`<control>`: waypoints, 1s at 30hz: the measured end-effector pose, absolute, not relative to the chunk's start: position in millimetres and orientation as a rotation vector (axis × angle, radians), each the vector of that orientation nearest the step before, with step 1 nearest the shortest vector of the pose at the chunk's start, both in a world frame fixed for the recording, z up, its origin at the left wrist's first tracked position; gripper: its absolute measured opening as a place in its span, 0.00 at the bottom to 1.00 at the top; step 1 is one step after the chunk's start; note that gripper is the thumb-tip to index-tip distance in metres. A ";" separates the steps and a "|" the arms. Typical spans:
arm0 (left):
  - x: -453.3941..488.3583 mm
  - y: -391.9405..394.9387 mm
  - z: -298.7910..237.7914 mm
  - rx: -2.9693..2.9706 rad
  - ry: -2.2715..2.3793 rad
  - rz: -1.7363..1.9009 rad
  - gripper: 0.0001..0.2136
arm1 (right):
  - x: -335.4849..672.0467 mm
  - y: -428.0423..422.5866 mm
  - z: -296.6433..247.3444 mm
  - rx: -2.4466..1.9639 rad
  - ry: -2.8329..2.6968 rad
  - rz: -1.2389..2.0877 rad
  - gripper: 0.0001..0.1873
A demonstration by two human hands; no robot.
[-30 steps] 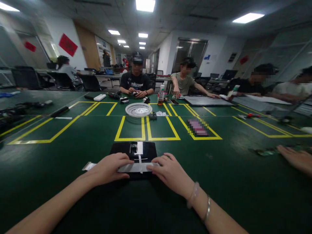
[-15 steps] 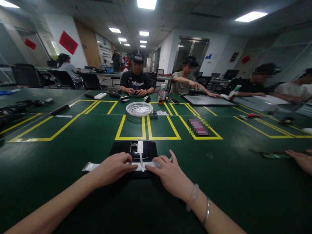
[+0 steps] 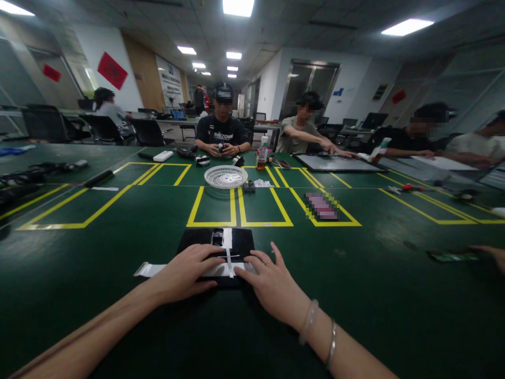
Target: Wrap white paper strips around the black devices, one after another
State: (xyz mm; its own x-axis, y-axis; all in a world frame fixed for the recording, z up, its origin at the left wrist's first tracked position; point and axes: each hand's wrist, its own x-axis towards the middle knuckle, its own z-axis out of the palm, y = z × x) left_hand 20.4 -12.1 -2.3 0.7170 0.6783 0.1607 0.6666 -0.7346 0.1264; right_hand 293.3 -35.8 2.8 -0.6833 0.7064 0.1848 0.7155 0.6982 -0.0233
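A flat black device (image 3: 216, 242) with a small part and white strips on top lies on the green table (image 3: 118, 252) in front of me. A long white strip (image 3: 152, 269) runs across its near edge and sticks out to the left. My left hand (image 3: 185, 273) lies flat on this strip and the device's near left corner, fingers stretched. My right hand (image 3: 270, 284) presses flat on the strip's right end, fingers spread.
A white round fan grille (image 3: 225, 177) sits beyond yellow tape boxes (image 3: 236, 223). A pink-purple phone (image 3: 321, 205) lies to the right. Several people sit across the table. Another person's hand (image 3: 491, 253) rests at the right edge by a green board (image 3: 450, 257).
Both my hands slid slightly along the strip and flattened out, the right hand's fingers spreading. The other person's hand at the right drew back toward the edge.
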 end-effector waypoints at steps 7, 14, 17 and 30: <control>7.0 -4.8 -16.8 2.769 1.240 0.216 0.45 | 290.4 -34.0 8.9 -1.109 -2.692 -0.023 0.26; 9.9 -4.2 -13.8 2.858 1.208 0.246 0.43 | 294.0 -33.1 14.7 -1.100 -2.627 -0.009 0.29; 8.8 -3.8 -11.2 2.883 1.210 0.249 0.41 | 296.9 -30.9 15.6 -1.112 -2.599 -0.042 0.29; -83.6 31.9 5.1 2.758 1.813 0.361 0.38 | 303.8 -25.3 10.7 -1.125 -2.537 -0.033 0.27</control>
